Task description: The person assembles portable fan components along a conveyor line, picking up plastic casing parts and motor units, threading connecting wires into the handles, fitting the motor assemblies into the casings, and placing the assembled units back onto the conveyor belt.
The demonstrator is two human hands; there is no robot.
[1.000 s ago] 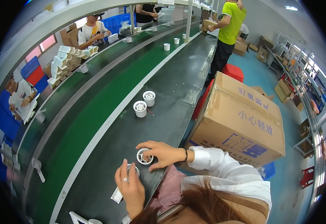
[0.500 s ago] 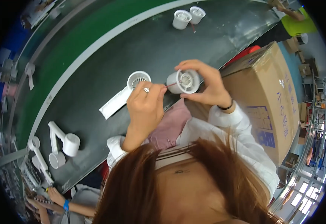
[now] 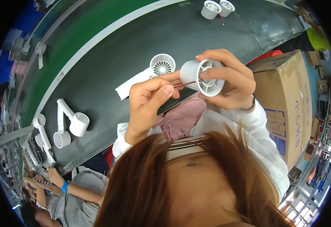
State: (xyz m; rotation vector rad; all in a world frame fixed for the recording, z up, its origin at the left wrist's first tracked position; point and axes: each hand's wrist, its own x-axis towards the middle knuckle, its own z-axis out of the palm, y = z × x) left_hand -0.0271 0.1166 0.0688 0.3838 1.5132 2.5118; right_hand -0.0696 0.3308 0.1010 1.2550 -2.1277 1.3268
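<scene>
A short white cylinder with a fan inside (image 3: 189,73) is gripped by my right hand (image 3: 239,83), its open ribbed end turned toward me. One right finger lies across that opening. From the opening runs a thin red-and-dark wire (image 3: 184,84), pinched near its end between the thumb and fingers of my left hand (image 3: 146,102). Left fingertips reach behind the cylinder; I cannot tell whether they touch it. Just beyond my left hand, a white handheld-fan shell (image 3: 133,84) with a round slotted head lies on the dark conveyor belt (image 3: 108,64).
Two more white fan cylinders (image 3: 211,10) stand on the belt's far side. Several white handheld fans (image 3: 79,124) lie at the left. A large cardboard box (image 3: 283,94) is close on my right. A co-worker's hands (image 3: 55,178) are at work at the lower left.
My view has shifted, so the belt's things sit differently in it. The right hand has turned the cylinder and a finger now crosses its opening. My left fingers have stretched toward the cylinder.
</scene>
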